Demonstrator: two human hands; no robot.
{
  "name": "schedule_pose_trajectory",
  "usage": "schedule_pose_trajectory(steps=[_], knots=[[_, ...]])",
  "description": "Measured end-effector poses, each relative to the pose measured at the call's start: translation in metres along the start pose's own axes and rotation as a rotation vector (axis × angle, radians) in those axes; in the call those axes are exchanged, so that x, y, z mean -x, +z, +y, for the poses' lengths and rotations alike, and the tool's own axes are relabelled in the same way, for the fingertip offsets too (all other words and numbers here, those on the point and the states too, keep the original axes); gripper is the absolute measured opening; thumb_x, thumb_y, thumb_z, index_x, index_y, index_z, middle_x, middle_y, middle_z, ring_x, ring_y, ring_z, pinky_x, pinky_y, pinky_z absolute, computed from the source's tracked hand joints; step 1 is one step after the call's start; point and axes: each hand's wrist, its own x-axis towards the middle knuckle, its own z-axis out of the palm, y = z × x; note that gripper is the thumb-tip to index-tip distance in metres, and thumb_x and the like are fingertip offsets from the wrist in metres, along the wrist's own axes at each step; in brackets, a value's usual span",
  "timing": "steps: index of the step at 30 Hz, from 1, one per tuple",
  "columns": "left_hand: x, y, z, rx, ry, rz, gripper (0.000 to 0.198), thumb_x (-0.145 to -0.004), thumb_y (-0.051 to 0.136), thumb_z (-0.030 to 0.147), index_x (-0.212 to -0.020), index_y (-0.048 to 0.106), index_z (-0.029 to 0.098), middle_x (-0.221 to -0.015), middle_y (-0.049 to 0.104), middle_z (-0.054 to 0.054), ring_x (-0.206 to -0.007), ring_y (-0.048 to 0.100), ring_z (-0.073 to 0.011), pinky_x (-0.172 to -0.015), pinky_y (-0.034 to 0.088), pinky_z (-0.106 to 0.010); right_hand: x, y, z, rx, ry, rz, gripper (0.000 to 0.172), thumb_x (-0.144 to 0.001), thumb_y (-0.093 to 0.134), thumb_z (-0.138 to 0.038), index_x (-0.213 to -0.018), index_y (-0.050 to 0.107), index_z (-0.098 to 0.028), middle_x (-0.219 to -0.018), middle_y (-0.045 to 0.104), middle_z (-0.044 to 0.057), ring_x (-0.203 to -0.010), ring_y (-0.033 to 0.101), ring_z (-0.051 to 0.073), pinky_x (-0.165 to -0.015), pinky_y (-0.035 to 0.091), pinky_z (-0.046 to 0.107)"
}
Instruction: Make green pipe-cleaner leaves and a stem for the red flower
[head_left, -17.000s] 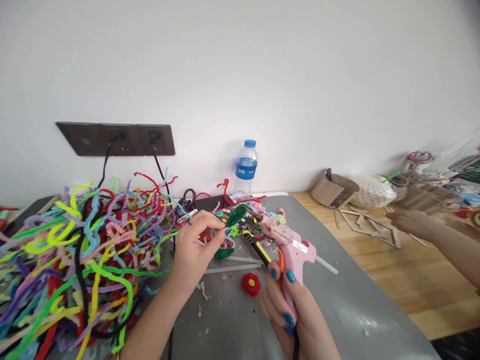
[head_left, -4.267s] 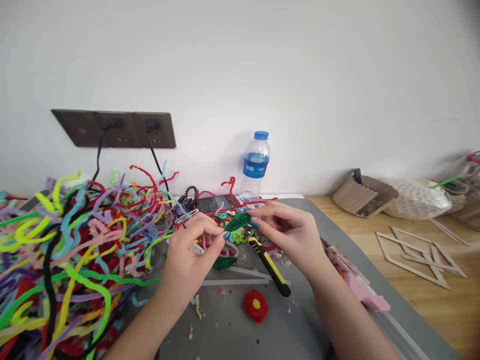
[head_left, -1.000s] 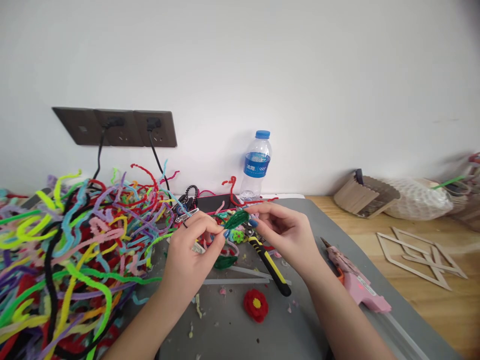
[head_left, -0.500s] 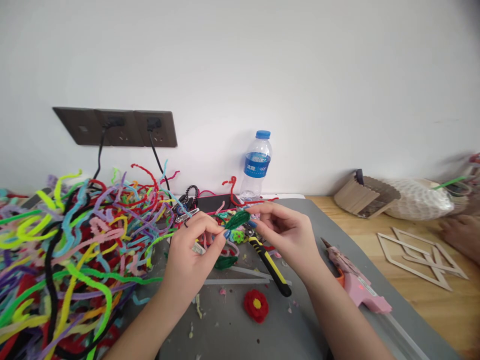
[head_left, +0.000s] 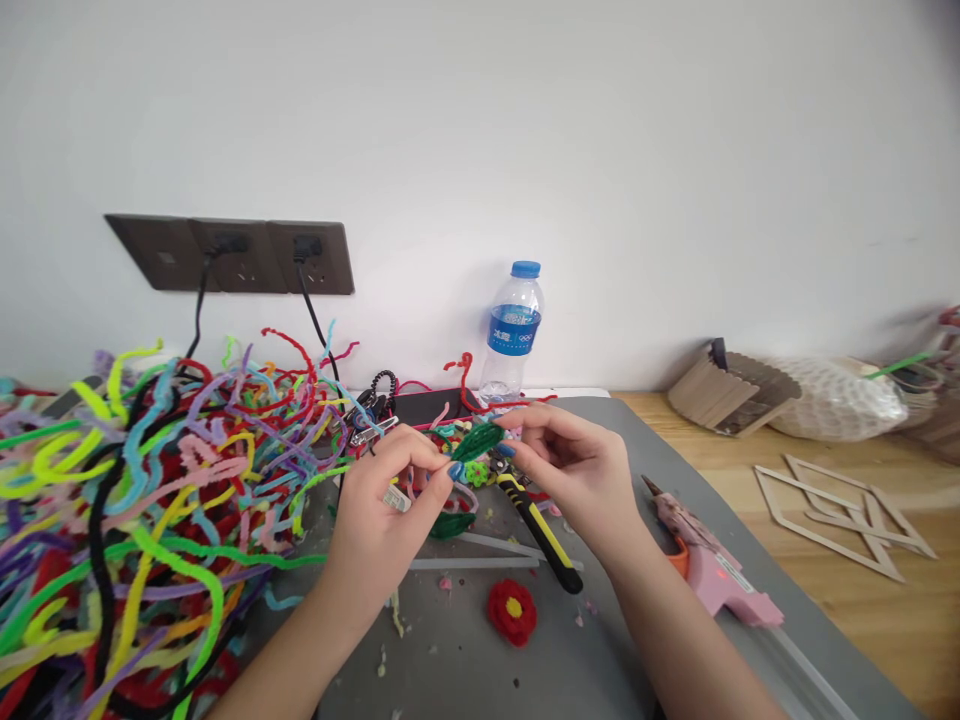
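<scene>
A dark green leaf of pipe cleaner (head_left: 478, 440) is held above the grey mat, tilted up to the right. My left hand (head_left: 390, 495) pinches its lower left end between thumb and forefinger. The thumb and forefinger of my right hand (head_left: 576, 468) close on its upper right tip. Beneath the hands lies a second dark green leaf (head_left: 452, 525), partly covered. A red flower with a yellow centre (head_left: 513, 612) rests on the mat nearer me. Pliers with yellow and black handles (head_left: 541, 535) lie under my right hand.
A large tangle of coloured pipe cleaners (head_left: 165, 500) fills the left side. A plastic bottle (head_left: 514, 335) stands against the wall. To the right are a pink glue gun (head_left: 720, 575), flat wooden frames (head_left: 840, 515) and a small wooden box (head_left: 731, 390). Clear glue sticks (head_left: 476, 563) lie in the middle.
Both hands keep hold of the green leaf, which has shifted very slightly to the right. Another person's hand at the far right edge has gone out of view.
</scene>
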Motion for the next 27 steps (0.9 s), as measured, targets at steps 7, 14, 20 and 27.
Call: schedule_pose_trajectory(steps=[7, 14, 20, 27], knots=[[0.0024, 0.0014, -0.0009, -0.007, 0.024, 0.008, 0.019, -0.086, 0.059, 0.008, -0.072, 0.058, 0.021, -0.074, 0.059, -0.002, -0.071, 0.058, -0.0155, -0.060, 0.046, -0.027, 0.0013, 0.0033, -0.0009, 0.007, -0.029, 0.026, 0.010, -0.082, 0.070, -0.019, -0.090, 0.076, -0.018, -0.058, 0.043, -0.006, -0.052, 0.034, 0.010, -0.050, 0.029, 0.027], [0.0023, 0.0022, -0.0011, -0.002, 0.020, 0.012, 0.019, -0.085, 0.060, 0.008, -0.071, 0.058, 0.020, -0.074, 0.059, -0.001, -0.069, 0.057, -0.0144, -0.059, 0.046, -0.025, 0.0016, 0.0030, 0.0003, -0.006, -0.056, 0.023, 0.010, -0.083, 0.070, -0.016, -0.091, 0.075, -0.018, -0.058, 0.042, -0.007, -0.051, 0.034, 0.009, -0.049, 0.028, 0.025], [0.0020, 0.0033, -0.0027, -0.014, 0.057, 0.016, 0.018, -0.084, 0.060, 0.006, -0.073, 0.060, 0.020, -0.074, 0.060, 0.000, -0.068, 0.057, -0.0132, -0.058, 0.046, -0.023, 0.0013, 0.0038, 0.0008, -0.021, -0.057, 0.025, 0.010, -0.083, 0.070, -0.015, -0.091, 0.075, -0.017, -0.058, 0.042, -0.007, -0.051, 0.033, 0.009, -0.049, 0.027, 0.025], [0.0029, 0.0036, -0.0031, -0.033, 0.084, 0.013, 0.017, -0.085, 0.061, 0.007, -0.074, 0.060, 0.019, -0.075, 0.060, 0.000, -0.069, 0.058, -0.0129, -0.058, 0.047, -0.023, 0.0017, 0.0038, 0.0012, -0.022, -0.056, 0.022, 0.010, -0.083, 0.070, -0.016, -0.091, 0.075, -0.017, -0.058, 0.042, -0.007, -0.051, 0.033, 0.009, -0.048, 0.027, 0.025]])
